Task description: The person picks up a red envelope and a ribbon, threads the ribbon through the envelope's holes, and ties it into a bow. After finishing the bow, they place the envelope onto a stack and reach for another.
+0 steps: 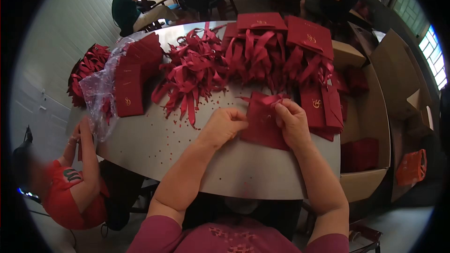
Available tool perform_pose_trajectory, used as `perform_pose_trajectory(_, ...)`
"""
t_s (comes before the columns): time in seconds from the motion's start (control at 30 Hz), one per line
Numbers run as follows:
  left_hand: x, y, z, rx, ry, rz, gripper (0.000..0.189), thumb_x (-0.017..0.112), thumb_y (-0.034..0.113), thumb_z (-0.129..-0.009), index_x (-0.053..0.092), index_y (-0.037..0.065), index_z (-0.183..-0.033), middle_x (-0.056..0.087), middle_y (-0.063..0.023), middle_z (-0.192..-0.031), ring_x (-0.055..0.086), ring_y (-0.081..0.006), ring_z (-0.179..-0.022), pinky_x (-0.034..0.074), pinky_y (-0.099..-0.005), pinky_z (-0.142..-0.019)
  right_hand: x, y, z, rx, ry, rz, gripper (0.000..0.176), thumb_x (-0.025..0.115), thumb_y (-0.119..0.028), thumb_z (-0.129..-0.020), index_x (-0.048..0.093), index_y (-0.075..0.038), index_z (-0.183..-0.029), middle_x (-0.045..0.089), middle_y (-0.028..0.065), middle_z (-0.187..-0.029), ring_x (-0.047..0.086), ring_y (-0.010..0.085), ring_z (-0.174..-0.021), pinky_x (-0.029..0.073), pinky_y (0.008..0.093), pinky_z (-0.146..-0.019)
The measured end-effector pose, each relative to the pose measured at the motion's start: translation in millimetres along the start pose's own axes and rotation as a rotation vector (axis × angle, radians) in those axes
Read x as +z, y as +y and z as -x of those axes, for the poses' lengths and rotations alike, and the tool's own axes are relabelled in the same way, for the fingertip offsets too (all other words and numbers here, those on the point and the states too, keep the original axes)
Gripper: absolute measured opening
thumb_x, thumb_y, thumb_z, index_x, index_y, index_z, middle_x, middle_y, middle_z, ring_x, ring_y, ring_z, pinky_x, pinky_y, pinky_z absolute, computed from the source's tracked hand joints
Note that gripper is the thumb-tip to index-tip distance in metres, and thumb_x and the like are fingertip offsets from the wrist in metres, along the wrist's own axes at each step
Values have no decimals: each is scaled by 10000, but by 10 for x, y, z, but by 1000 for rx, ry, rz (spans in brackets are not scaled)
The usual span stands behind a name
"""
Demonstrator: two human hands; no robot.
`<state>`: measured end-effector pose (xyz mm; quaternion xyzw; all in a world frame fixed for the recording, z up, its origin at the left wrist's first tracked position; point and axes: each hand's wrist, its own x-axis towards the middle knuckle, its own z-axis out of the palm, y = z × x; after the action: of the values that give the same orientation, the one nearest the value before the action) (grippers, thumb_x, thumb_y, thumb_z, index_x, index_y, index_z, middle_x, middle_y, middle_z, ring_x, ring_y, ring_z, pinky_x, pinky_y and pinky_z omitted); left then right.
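Observation:
A dark red paper gift bag lies on the table in front of me, with a red ribbon along its top edge. My right hand is closed in a pinch on the ribbon at the bag's upper right. At the bag's left edge is my left hand, its fingers curled and thumb against fingertips. What those fingers hold, if anything, is hidden. Just beyond the bag lies a large tangle of loose red ribbons. Stacked red bags with gold print stand right beside my right hand.
More ribboned bags are piled at the back. Bags without visible ribbons and crumpled clear plastic lie left. A cardboard box holding red bags adjoins the table's right edge. A person in red sits left; others work behind.

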<state>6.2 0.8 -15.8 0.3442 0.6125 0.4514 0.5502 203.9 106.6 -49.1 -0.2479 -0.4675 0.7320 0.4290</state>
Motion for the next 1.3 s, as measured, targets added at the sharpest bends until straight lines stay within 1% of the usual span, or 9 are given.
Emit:
perform_pose_trajectory(0.03, 31, 44, 23, 1, 11, 51, 61, 688, 21, -832, 663, 24, -888, 561, 28, -651, 417, -23, -469, 278, -204, -418, 2, 7, 13, 22, 17, 3, 71, 682, -99, -912, 673, -29, -917, 619, -31, -801, 490, 30, -620, 385, 194, -546)
perform_pose_trajectory(0.13, -7, 67, 32, -63, -28, 245, 79, 687, 8, -842, 644, 31, -905, 559, 26, -664, 436, -34, -473, 285, -199, -407, 53, -31, 4, -82, 45, 13, 54, 717, -54, -873, 670, -27, -876, 642, -21, -816, 506, 21, -612, 370, 173, -520)
perform_pose_trajectory(0.33, -96, 61, -3, -27, 6, 367, 114, 687, -1, -857, 618, 36, -940, 541, 21, -666, 433, -37, -465, 285, -196, -383, 125, -115, 133, 96, -127, 267, 113, 743, -41, -845, 686, -31, -942, 675, -2, -870, 584, 32, -641, 452, 178, -513)
perform_pose_trajectory(0.5, -75, 96, -6, -35, 0, 346, 119, 682, -12, -857, 603, 36, -933, 534, 22, -669, 420, -35, -462, 283, -197, -384, 209, -144, 149, 153, -181, 425, 161, 728, -68, -865, 688, -20, -1014, 661, -8, -835, 609, 57, -662, 503, 203, -568)
perform_pose_trajectory(0.8, -107, 80, 16, -28, -101, 420, 176, 656, -48, -850, 584, 38, -986, 534, 17, -692, 416, -32, -458, 284, -188, -380, 220, -156, 157, 213, -254, 533, 81, 713, -79, -873, 692, -20, -925, 648, -14, -843, 576, 49, -713, 487, 211, -644)
perform_pose_trajectory(0.9, -100, 101, 33, -37, -176, 411, 180, 641, -50, -856, 567, 45, -989, 531, 20, -701, 406, -29, -453, 283, -180, -385, 197, -85, 146, 27, -295, 601, 74, 711, -73, -870, 682, -12, -902, 640, -24, -849, 556, 45, -747, 472, 216, -675)
perform_pose_trajectory(1.0, -114, 104, 49, -44, -225, 436, 173, 631, -47, -863, 554, 51, -983, 527, 25, -704, 402, -27, -452, 283, -177, -386, 181, -97, 137, -71, -336, 580, 57, 714, -68, -854, 677, -34, -880, 623, -45, -794, 525, 21, -632, 416, 187, -549)
perform_pose_trajectory(1.07, -116, 131, 59, -66, -278, 476, 176, 640, -46, -858, 552, 56, -972, 526, 30, -707, 401, -26, -452, 283, -177, -386, 220, -239, 156, 148, -336, 540, 80, 725, -56, -850, 682, -7, -897, 643, -21, -840, 550, 48, -770, 471, 224, -702)
perform_pose_trajectory(1.3, -40, 135, 60, 20, -192, 355, 171, 640, -62, -842, 570, 67, -930, 499, 53, -674, 381, -8, -455, 268, -170, -393, 181, -171, 130, 128, -327, 522, 85, 737, -57, -840, 691, -3, -889, 652, -14, -822, 562, 48, -766, 474, 224, -691)
